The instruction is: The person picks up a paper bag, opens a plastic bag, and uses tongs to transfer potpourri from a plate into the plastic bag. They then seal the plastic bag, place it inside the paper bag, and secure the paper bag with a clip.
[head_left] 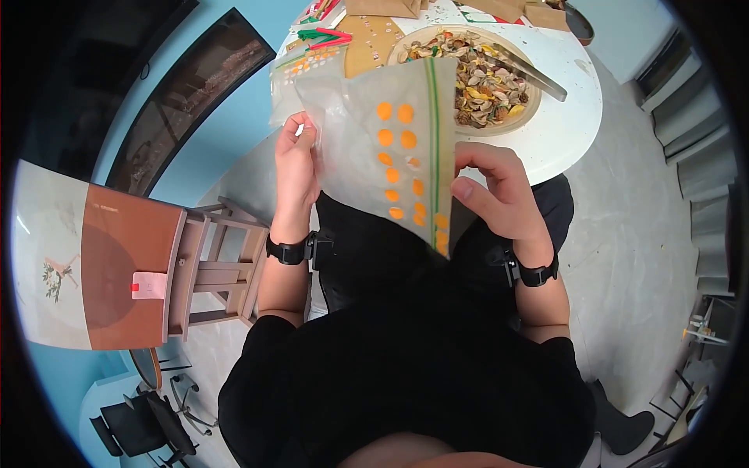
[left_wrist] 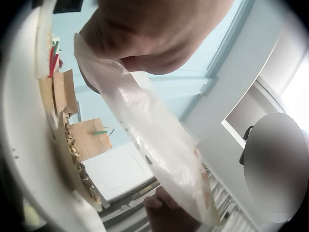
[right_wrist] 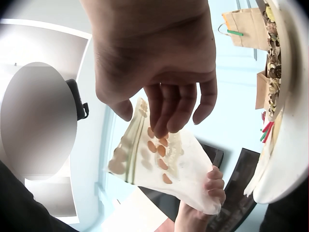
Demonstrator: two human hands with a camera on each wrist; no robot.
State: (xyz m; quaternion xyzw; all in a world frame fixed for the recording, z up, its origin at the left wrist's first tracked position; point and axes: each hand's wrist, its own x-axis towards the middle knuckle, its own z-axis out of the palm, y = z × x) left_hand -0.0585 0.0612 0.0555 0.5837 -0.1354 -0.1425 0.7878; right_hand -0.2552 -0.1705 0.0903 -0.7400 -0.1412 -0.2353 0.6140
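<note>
A translucent zip bag [head_left: 351,148] with a green seal strip and rows of orange oval spots hangs over the person's lap. At its left edge, the left hand [head_left: 296,164] pinches the plastic between thumb and fingers. Beside the sealing strip is the right hand [head_left: 505,191], its thumb apart from the loosely bent fingers. In the right wrist view those fingers [right_wrist: 166,108] overlap the spotted part of the bag. The left wrist view shows the bag [left_wrist: 149,130] nearly edge-on, stretching from the left hand down towards the right hand [left_wrist: 166,210].
On the round white table [head_left: 573,132], a wide bowl [head_left: 535,103] holds dried petals and pods, with metal tongs [head_left: 538,74] across it. Another spotted zip bag [head_left: 285,97] lies left, near red and green sticks [head_left: 331,35]. Kraft paper bags [head_left: 382,8] stand at the back.
</note>
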